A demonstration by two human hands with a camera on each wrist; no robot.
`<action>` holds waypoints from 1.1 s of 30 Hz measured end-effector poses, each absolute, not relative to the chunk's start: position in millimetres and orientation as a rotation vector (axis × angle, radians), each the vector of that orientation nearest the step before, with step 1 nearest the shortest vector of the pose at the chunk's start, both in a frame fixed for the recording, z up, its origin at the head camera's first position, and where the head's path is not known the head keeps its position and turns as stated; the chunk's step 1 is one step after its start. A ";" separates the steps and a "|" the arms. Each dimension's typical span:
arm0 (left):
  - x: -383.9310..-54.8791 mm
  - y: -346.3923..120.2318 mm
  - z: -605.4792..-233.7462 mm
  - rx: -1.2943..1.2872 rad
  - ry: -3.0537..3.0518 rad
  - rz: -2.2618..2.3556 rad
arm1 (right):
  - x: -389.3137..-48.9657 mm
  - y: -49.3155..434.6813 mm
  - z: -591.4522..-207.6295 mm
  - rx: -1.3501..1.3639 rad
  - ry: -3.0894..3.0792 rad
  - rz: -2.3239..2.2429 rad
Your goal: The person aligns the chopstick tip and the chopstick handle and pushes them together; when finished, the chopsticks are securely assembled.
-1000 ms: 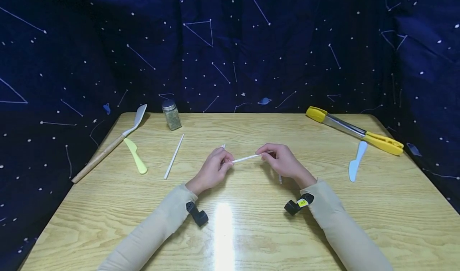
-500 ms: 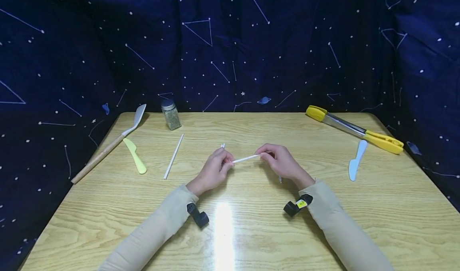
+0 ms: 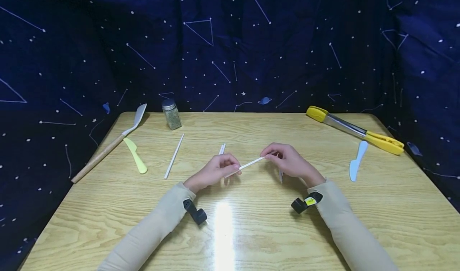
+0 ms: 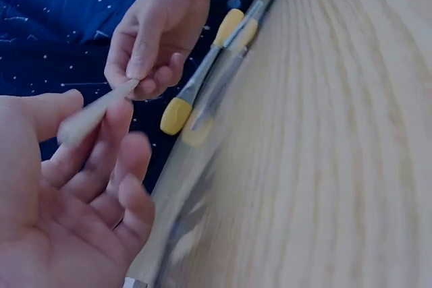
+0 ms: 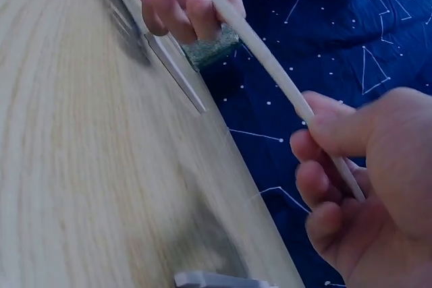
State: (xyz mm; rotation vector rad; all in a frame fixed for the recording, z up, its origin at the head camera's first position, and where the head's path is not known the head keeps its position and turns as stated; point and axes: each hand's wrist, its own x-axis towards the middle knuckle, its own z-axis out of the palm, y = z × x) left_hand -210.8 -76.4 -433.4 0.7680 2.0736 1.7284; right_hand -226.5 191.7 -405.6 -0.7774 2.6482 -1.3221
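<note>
A thin white stick (image 3: 250, 163) is held slantwise above the table between both hands. My left hand (image 3: 215, 170) pinches it between thumb and fingers, and a short end sticks out past the thumb. In the left wrist view that end of the stick (image 4: 94, 114) looks blurred. With its thumb and fingertips my right hand (image 3: 287, 160) grips the other end, which the right wrist view shows running along the curled fingers (image 5: 317, 183). Behind the left hand lie white sticks (image 3: 222, 148) close together, partly hidden. Another white stick (image 3: 280, 176) lies under the right hand, mostly covered.
A separate white stick (image 3: 174, 156) lies left of the hands. Farther left are a yellow-green knife (image 3: 135, 156) and a spatula (image 3: 104, 153). A spice jar (image 3: 172, 115) stands at the back. A blue knife (image 3: 357, 161) and yellow tongs (image 3: 353, 130) lie right.
My left hand has moved slightly nearer and right along the stick, baring its end and more of the sticks behind. My right hand has shifted slightly right; the held stick now slants more.
</note>
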 end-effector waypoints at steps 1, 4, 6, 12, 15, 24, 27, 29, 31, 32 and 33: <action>-210.5 -76.4 -432.8 0.750 2.018 1.751 | -226.5 192.4 -405.7 -0.799 2.637 -1.329; -209.2 -76.0 -431.6 0.737 1.902 1.763 | -226.3 193.3 -405.9 -0.859 2.597 -1.334; -208.3 -74.9 -431.0 0.755 1.852 1.749 | -226.5 193.4 -406.0 -0.889 2.588 -1.321; -206.1 -71.7 -428.2 0.807 1.787 1.701 | -227.5 193.0 -406.3 -0.916 2.588 -1.289; -204.6 -71.2 -429.3 0.821 1.780 1.695 | -226.4 191.6 -407.4 -0.912 2.605 -1.300; -200.5 -77.7 -439.6 0.815 1.819 1.714 | -223.4 193.6 -410.8 -0.827 2.662 -1.354; -204.3 -80.3 -440.5 0.821 1.883 1.700 | -224.9 201.7 -408.2 -0.738 2.696 -1.364; -206.0 -84.5 -441.0 0.811 1.922 1.695 | -226.6 206.0 -407.5 -0.705 2.693 -1.362; -206.3 -90.5 -441.0 0.776 1.946 1.698 | -228.2 208.7 -408.1 -0.692 2.676 -1.357; -206.0 -93.9 -440.5 0.759 1.963 1.703 | -229.0 209.7 -408.8 -0.692 2.668 -1.353; -205.7 -97.3 -440.5 0.742 1.975 1.714 | -229.8 210.7 -410.1 -0.690 2.659 -1.354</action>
